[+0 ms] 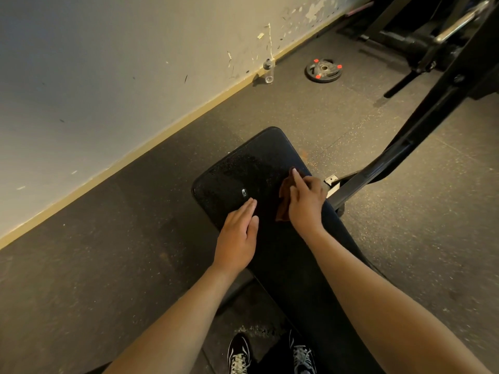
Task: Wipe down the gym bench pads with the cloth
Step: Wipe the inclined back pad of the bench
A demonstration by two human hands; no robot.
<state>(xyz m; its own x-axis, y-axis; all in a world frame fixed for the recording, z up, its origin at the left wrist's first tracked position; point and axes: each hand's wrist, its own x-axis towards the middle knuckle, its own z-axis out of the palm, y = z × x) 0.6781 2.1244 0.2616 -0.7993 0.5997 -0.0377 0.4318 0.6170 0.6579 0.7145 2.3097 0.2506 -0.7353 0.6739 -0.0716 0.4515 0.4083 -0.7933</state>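
right hand (306, 203) pressing brown cloth (283, 198) on bench pad (243, 168), 3 o'clock edge; index straight, rest curling, can't tell if pinching. left hand (237, 236) lying flat, fingers straight, at cloth's 8 o'clock. risk: bunched cloth slipping off that edge, speckled 11 o'clock end going unwiped.

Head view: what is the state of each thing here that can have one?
left hand: flat on pad, fingers straight.
right hand: holds cloth, forefinger straight.
cloth: crumpled, on pad.
pad: speckled at far end.
bottle: upright by wall.
plate: flat on floor.
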